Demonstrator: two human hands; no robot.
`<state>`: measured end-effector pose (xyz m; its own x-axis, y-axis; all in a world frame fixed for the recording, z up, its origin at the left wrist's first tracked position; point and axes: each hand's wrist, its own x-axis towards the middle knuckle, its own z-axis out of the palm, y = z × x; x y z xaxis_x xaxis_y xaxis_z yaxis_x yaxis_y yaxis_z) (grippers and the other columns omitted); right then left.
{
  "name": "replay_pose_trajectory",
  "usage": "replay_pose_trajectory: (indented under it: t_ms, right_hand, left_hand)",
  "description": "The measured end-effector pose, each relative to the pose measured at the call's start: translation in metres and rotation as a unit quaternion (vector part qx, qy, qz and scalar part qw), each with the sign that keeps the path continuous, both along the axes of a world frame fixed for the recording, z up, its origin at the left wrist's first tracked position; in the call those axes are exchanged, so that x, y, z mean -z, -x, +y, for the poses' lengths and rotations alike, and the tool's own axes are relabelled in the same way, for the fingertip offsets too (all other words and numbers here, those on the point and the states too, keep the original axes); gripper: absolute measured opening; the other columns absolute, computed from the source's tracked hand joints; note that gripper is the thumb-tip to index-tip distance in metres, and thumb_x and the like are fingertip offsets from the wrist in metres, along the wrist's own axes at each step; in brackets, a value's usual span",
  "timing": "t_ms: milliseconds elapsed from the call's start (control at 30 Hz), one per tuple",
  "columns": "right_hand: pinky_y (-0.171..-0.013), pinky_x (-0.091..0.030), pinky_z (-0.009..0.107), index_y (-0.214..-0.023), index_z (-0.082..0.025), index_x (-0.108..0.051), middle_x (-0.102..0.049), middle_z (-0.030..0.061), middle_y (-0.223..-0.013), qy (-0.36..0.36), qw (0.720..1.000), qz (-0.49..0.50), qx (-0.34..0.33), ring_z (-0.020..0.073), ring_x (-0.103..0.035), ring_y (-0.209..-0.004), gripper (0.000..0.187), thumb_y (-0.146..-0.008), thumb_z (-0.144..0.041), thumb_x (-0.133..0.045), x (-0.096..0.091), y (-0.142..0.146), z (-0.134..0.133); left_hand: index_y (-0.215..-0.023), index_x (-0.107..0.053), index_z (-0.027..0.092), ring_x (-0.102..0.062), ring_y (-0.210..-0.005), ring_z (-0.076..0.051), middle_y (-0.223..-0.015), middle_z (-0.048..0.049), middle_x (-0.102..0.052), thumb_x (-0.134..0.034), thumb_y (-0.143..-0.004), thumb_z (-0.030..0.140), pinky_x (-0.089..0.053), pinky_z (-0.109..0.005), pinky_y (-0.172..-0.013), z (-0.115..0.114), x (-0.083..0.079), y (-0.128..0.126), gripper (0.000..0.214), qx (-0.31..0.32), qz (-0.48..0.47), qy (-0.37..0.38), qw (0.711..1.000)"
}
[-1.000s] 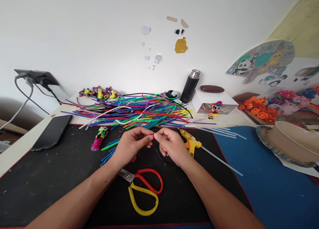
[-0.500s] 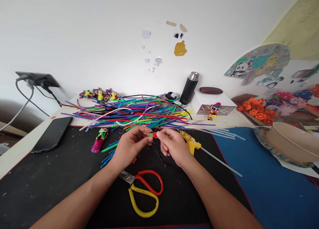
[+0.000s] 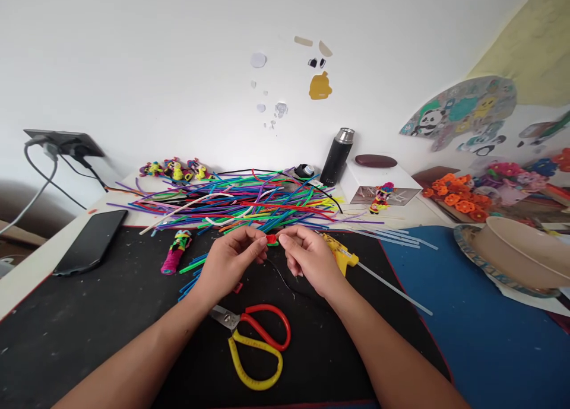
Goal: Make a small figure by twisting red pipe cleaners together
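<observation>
A small red and green pipe cleaner piece point(image 3: 271, 240) is held between the fingertips of both hands above the black mat. My left hand point(image 3: 234, 256) pinches its left end, and my right hand point(image 3: 307, 256) closes on its right end; fingers cover part of it. Under the hands lie scissors point(image 3: 258, 348) with one red and one yellow handle. Cut blue and green pipe cleaners point(image 3: 192, 272) stick out beside my left hand. Just behind my right hand rests a yellow glue gun point(image 3: 342, 256), a clear glue stick point(image 3: 396, 290) extending from it.
A pipe cleaner doll point(image 3: 176, 251) and a phone point(image 3: 91, 243) lie at left. Behind the hands spreads a heap of colored pipe cleaners point(image 3: 240, 201). A black thermos point(image 3: 337, 158) and a white box point(image 3: 378, 183) stand near the wall. At right is a beige bowl point(image 3: 525, 251).
The red and green piece has turned in the fingers: its green part showed at the left before and now shows along the lower edge and right. Both hands stay in nearly the same place.
</observation>
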<state>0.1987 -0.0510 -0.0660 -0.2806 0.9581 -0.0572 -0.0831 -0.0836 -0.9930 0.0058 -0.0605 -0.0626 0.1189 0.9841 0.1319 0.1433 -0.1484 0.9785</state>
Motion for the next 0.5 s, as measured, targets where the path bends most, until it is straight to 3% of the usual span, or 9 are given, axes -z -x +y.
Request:
replay_pose_trajectory:
  t_ms: [500]
  right_hand:
    - [-0.041,-0.030,0.021,-0.093,-0.019,-0.066,-0.052,-0.0083,-0.052,-0.021,0.999,-0.009,-0.028,0.0078,-0.043,-0.040,0.033,-0.090,-0.051,-0.071,0.0027,-0.0001,-0.0008]
  left_hand:
    - [-0.085,-0.070,0.019,-0.066,-0.063,-0.017,-0.069,-0.0006,-0.070,-0.075,-0.089,0.048,-0.055,-0.028,-0.065,-0.0024,-0.0054,-0.0021,0.030,0.018,0.003,0.023,1.000]
